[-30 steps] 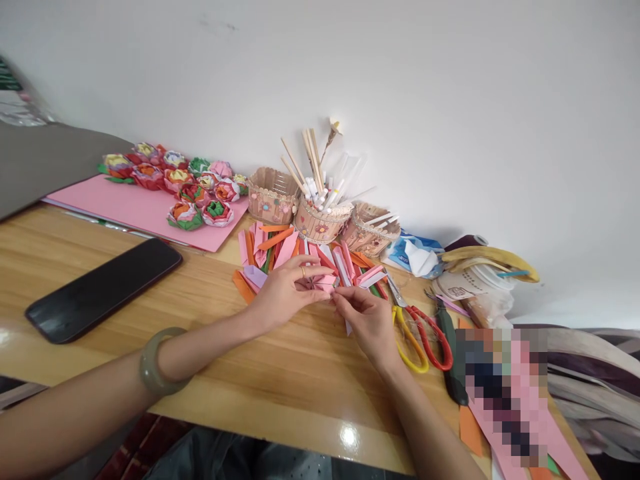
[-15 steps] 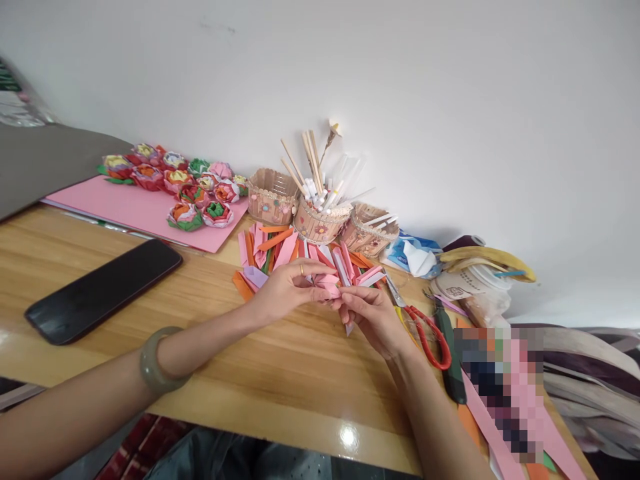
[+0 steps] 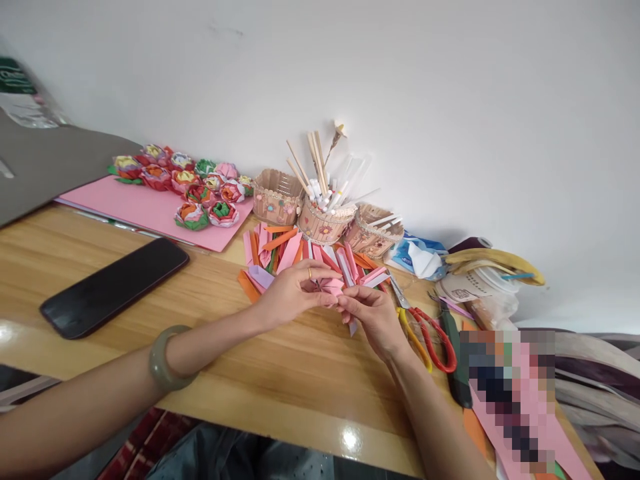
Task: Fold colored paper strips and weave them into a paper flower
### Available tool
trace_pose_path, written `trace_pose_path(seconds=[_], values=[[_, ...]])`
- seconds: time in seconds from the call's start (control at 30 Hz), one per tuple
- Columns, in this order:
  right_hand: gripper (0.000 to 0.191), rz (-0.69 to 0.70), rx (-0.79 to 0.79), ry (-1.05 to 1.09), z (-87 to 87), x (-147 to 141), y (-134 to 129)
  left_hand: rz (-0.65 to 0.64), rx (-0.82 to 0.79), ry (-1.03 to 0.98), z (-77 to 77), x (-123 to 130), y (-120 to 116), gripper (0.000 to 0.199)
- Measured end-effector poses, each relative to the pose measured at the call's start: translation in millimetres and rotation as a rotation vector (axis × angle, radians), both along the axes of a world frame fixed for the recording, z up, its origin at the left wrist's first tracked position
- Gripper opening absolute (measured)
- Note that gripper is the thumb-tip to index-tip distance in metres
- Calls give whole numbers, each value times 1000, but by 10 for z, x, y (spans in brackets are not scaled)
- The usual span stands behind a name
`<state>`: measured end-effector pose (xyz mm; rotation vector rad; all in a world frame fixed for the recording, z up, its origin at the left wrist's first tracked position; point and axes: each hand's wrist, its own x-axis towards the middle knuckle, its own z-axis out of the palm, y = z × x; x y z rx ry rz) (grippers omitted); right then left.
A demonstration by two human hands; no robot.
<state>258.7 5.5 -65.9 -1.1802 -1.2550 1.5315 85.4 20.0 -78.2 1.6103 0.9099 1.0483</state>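
Note:
A small folded pink paper piece is held up between both hands over the wooden table. My left hand, with a ring on one finger, grips it from the left with thumb and fingers. From the right, my right hand pinches its lower right edge. Just behind the hands lies a pile of folded paper strips in pink, orange and lilac. Finished paper flowers in several colours rest on a pink sheet at the back left.
A black phone lies at the left. Three decorated baskets stand by the wall, one holding sticks. To the right are red-handled scissors, a dark green tool, a banana and a lidded cup.
The view has shifted slightly, so most things appear a little farther right. My left fingers now sit lower around the pink paper piece; both hands still grip it.

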Motion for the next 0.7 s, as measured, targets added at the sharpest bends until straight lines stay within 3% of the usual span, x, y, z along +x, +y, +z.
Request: trace_pose_path(seconds=[0.07,0.2,0.27,0.33,0.4,0.5,0.6,0.7], values=[[17,-2,-8,10,4,7,2,24,90,128,92,-38,-3,40],[19,-18,-32,40,13,20,12,149,261,423,427,-251,-79,46],[19,-24,-40,51,32,21,12,175,322,581,560,-487,-170,43],[20,-36,-43,64,58,20,7,262,358,711,598,-830,-279,47],[20,-38,-46,66,80,18,2,431,334,882,534,-1240,-378,55],[21,-10,-57,42,85,14,4,664,85,1228,336,-1794,-471,68],[21,-13,-76,19,62,13,22,628,-177,1225,162,-2060,-520,71],[23,-38,-85,14,41,16,41,636,-240,1155,99,-2051,-557,68]])
